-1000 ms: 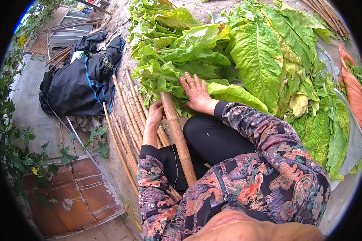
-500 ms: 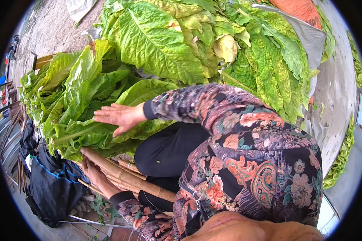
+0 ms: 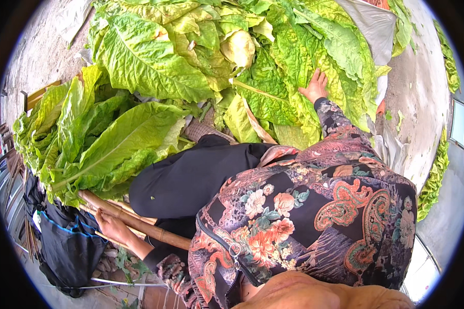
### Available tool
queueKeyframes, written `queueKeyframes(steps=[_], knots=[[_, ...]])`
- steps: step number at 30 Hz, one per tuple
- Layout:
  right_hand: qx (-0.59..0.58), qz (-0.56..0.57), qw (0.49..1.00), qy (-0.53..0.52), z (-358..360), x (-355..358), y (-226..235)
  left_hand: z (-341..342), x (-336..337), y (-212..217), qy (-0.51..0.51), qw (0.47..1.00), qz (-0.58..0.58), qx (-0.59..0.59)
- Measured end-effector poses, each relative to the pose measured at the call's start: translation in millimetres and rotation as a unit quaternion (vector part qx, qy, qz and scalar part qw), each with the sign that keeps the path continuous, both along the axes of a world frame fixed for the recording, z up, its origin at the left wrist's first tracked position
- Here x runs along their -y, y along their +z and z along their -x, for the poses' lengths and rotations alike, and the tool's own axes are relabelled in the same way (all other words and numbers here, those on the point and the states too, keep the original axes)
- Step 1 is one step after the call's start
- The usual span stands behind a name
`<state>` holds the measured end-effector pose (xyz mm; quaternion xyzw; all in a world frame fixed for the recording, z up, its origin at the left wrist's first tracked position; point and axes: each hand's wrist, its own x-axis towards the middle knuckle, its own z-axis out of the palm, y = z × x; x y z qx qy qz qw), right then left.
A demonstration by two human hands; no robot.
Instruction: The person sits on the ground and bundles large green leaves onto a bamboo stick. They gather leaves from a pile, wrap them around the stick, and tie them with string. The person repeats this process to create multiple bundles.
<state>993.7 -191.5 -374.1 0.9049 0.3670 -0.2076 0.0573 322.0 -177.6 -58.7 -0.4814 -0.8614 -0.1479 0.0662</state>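
A broad heap of large yellow-green crinkled leaves [image 3: 201,56] with pale ribs fills the far half of the scene, its surface puckered and veined. To the left lies a smaller stack of long, smoother green leaves [image 3: 103,144], their stalk ends pointing near and left. Along the right runs a rough grey concrete surface [image 3: 423,103], with a sheet of grey plastic [image 3: 366,26] tucked under the far heap. At the near left sits a dark blue and black fabric bag [image 3: 69,250], soft and slumped. Beneath the smaller stack lies a long round brown bamboo pole [image 3: 139,221], smooth and slanting from left toward the person's lap, with thinner sticks beside it. The person wears a floral patterned sleeve and black trousers. The left hand [image 3: 111,226] rests on the bamboo pole, fingers curled partly round it. The right hand [image 3: 314,86] is stretched far out and pressed flat on the crinkled leaves, fingers spread a little, gripping nothing.
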Motion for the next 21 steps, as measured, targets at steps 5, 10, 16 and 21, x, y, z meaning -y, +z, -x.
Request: queueKeyframes(steps=[5, 10, 16, 21], knots=[[0.062, -0.013, 0.993, 0.096, -61.0, 6.1, -9.7, -22.1, -2.9, 1.0, -0.011, 0.987, 0.075, -0.144], [0.045, -0.102, 0.951, 0.288, -54.1, 53.4, 64.5, -12.2, 17.0, 14.7, -0.011, 0.996, -0.006, -0.094], [-0.232, 0.176, 0.873, 0.391, 23.4, 106.2, 64.5, -22.0, 5.5, -6.6, 0.003, 0.975, 0.072, -0.211], [-0.087, -0.295, 0.947, 0.097, -44.3, -36.5, 57.6, -22.0, 11.0, -9.7, -0.016, 0.977, 0.055, -0.207]])
